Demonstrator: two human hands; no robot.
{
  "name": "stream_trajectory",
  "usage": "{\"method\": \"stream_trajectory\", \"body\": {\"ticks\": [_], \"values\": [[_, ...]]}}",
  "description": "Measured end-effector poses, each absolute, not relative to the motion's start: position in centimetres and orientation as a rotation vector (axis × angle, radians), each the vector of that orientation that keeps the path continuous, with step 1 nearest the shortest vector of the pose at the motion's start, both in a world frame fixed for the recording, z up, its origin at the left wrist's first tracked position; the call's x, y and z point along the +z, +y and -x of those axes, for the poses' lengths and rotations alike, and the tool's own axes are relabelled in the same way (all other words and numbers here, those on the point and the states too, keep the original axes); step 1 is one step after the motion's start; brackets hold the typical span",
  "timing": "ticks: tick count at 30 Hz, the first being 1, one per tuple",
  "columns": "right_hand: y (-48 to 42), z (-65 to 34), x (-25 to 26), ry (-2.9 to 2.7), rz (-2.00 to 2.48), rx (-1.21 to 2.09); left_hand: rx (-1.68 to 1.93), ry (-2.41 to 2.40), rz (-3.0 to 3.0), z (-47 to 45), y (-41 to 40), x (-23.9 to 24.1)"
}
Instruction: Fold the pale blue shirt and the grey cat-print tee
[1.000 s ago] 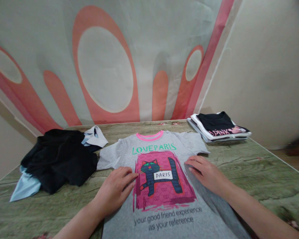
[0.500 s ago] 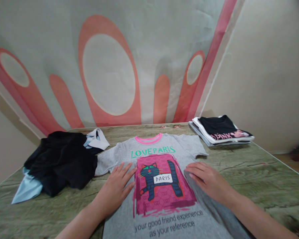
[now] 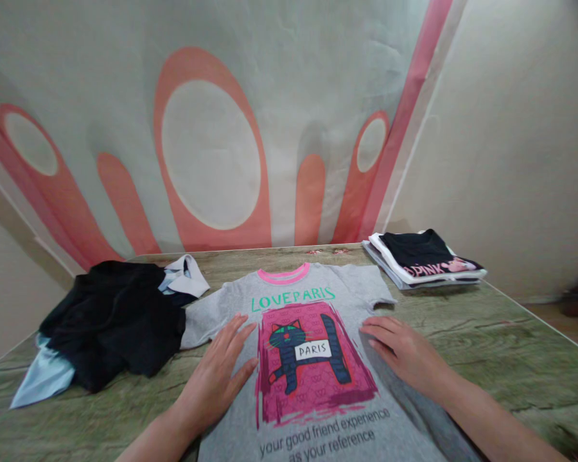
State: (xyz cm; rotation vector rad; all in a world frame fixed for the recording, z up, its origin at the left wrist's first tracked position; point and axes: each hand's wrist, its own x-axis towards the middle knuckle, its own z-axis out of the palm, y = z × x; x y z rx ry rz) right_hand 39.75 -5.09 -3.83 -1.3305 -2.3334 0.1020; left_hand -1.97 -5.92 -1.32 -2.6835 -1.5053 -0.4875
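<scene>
A grey T-shirt (image 3: 241, 410) with a pink collar and a cat print lies spread out, front side up, its collar pointing away from me. My left hand (image 3: 224, 359) rests on its left side beside the pink print, fingers stretched and thumb apart. On the shirt's right side, just below the sleeve, lies my right hand (image 3: 402, 350), palm down with its fingers extended. Neither hand grips the fabric. The shirt's lower end runs out of view at the bottom.
A loose heap of black clothing (image 3: 120, 321) with light blue pieces sits on the left of the wood-patterned table (image 3: 491, 359). Folded shirts (image 3: 424, 256) are stacked at the back right, a black one on top. A wall with an orange-and-white pattern (image 3: 212, 154) stands behind.
The view has tilted slightly upward. My left hand has turned a little, its fingers pointing more away from me. My right hand has barely shifted on the shirt's side.
</scene>
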Motion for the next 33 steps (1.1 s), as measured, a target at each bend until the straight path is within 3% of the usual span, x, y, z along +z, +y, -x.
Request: {"method": "stream_trajectory", "body": {"ticks": [6,13,20,33], "values": [[-4.5,-41.4,-4.3,-2.233,1.454,-0.053,-0.325,-1.391,2.785,2.1,-5.7,-1.3],[-6.4,-38.6,-1.9,-2.297,1.337,0.341,-0.221,-1.416,2.771,1.8,-5.6,-1.3],[-6.4,-38.6,-1.8,-2.308,1.380,0.385,-0.228,-1.416,2.779,1.8,-5.7,-1.1],[-4.5,-40.8,-3.5,-2.279,1.545,-0.067,-0.626,-1.327,2.952,0.7,-7.2,0.0]]}}
